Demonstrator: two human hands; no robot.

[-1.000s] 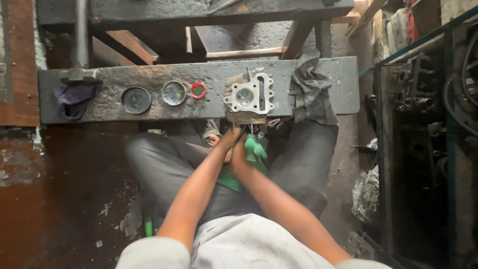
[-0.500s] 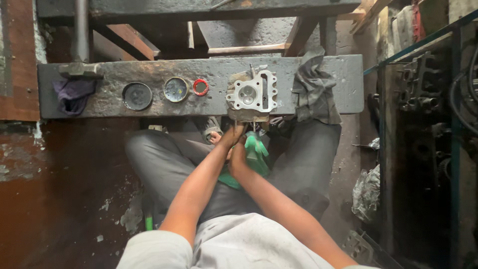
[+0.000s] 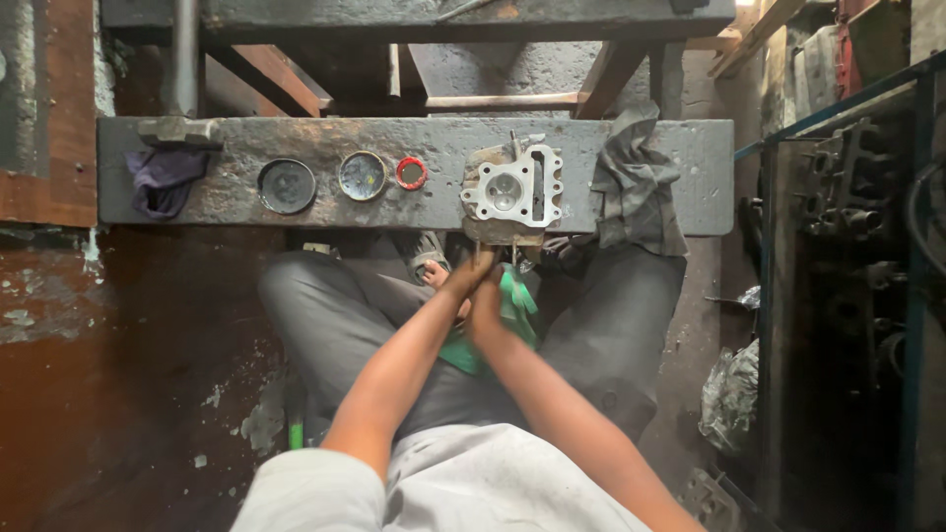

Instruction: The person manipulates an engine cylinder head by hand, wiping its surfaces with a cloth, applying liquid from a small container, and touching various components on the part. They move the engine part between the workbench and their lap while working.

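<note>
Both hands meet just under the near edge of the bench [image 3: 296,212], below the cylinder head [image 3: 512,189]. The left hand [image 3: 471,279] reaches up to the head's lower lip, fingers curled; what they grip I cannot tell. The right hand [image 3: 490,307] sits just beside it, closed around something at the green cloth [image 3: 512,305], the object itself hidden.

The head lies flat at the near edge, right of centre, and seems to overhang it slightly. A push or pull from below could tip it off the edge into the lap. The hands crowd each other, so a slip of one could strike the other's knuckles.

Left of the head, along the middle of the bench, lie a red ring [image 3: 411,173] and two round discs [image 3: 362,175], [image 3: 287,186]; a jolt could roll them off. A grey rag [image 3: 636,182] drapes over the right end, and a purple rag [image 3: 163,182] hangs at the left end beneath a hammer [image 3: 179,128], which could slide if the bench is knocked.
</note>
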